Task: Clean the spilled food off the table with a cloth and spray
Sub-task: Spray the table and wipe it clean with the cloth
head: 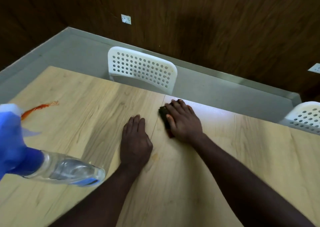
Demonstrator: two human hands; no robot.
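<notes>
Right hand (182, 121) presses flat on dark cloth (163, 113), fingers straight, near far edge of table (190, 183). Left hand (136, 140) flat, holds nothing. Red spill (39, 108) well left of cloth, streak slanting; left hand nearer. Spray bottle (69, 171) near-left, probably upright.

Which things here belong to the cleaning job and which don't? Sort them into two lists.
For the job:
dark cloth under the right hand
clear spray bottle with blue trigger head
orange-red food smear
light wooden table

Just there:
white perforated plastic chair behind the table
second white chair at the right edge
white wall socket
</notes>
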